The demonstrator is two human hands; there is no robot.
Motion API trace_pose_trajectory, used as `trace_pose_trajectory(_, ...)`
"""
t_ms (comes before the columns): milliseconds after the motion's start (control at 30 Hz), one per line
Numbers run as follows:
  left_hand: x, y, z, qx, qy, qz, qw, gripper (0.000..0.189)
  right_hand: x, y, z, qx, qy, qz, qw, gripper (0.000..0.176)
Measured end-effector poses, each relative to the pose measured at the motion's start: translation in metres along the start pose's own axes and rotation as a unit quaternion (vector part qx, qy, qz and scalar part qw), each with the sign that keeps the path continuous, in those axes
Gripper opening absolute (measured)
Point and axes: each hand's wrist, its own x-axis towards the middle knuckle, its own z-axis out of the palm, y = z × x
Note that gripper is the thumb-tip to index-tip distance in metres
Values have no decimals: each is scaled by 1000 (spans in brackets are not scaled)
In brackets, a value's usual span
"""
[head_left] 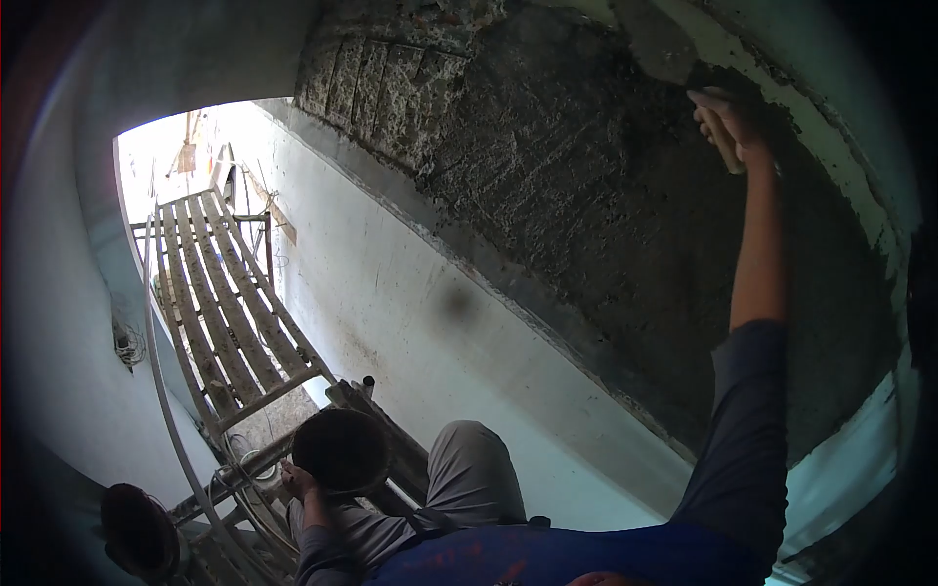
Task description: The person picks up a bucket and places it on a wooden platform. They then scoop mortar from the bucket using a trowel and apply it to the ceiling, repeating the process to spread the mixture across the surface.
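Note:
Raised at the upper right, my right hand (735, 125) is closed around the pale handle of a trowel (664, 47). The trowel's blade lies up against the dark wet plaster (586, 176) that coats the sloping surface overhead. Down by my knees, my left hand (299, 481) is closed at the near left rim of a round dark bucket (340, 449). Shadow hides what the bucket holds. Rough, ridged mortar (381, 93) shows at the far left end of the plastered area, while the part near the trowel looks smoother.
A slatted scaffold platform (225, 303) reaches toward the bright opening at the left. Metal scaffold tubes and a hose (161, 391) run beside my legs. Another dark bucket (137, 532) stands at the lower left. A pale wall (420, 303) lies below the plastered slope.

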Motion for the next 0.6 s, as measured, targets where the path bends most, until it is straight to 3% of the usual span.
trace_pose_trajectory(67,-1,-3,2,-2,13,9,1000,62,20,2,12,-57,-12,70,996,43)
trace_pose_trajectory(133,3,-5,4,12,43,36,998,63,33,14,20,-115,135,29,984,49)
trace_pose_trajectory(233,1,-1,0,3,-4,-29,1000,65,47,24,16,-110,259,-30,959,60)
trace_pose_trajectory(300,-1,4,-3,23,-7,-42,999,66,54,28,13,-243,196,-33,949,60)
trace_pose_trajectory(367,0,5,-1,27,-7,-38,999,66,64,33,18,-384,165,-75,905,58)
trace_pose_trajectory(600,-2,0,3,-7,50,26,998,64,62,4,55,-467,139,-15,873,47)
